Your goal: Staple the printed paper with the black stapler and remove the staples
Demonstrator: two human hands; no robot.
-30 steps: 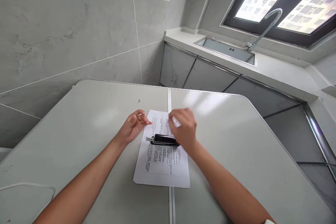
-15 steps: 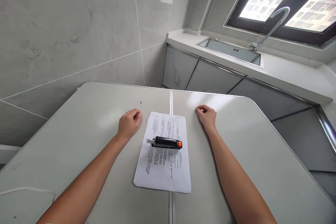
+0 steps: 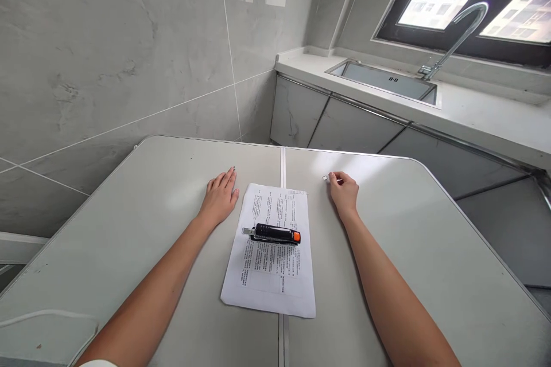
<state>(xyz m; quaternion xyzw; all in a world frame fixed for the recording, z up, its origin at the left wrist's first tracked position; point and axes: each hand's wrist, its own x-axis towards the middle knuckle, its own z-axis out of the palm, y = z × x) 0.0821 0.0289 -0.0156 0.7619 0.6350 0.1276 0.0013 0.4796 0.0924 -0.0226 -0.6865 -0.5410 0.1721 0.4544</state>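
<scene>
black, orange-ended, elongated stapler (image 3: pixel 276 234), already set down across white printed paper (image 3: pixel 269 297), with my left hand (image 3: pixel 218 199) spread flat, my right hand (image 3: pixel 345 192) narrowly curled, contents unclear, beside a small silvery piece (image 3: pixel 325 178) left loose.

Person's arms, bare-handed, seen from where I stand. Left hand (image 3: pixel 218 200): uncovered, slim fingers, nail detail too small to make out. Left forearm (image 3: pixel 167 275) bare, slender, smooth in outline, narrow at the wrist, broadening steadily toward the elbow. High on it, a curved white edge (image 3: pixel 99 363), apparently a sleeve hem; only a sliver shows, cloth and cut unclear. Right hand (image 3: pixel 344 194): uncovered, similar build. Right forearm (image 3: pixel 387 281) bare for all its visible length, same gradual taper, wrist slim.
</scene>
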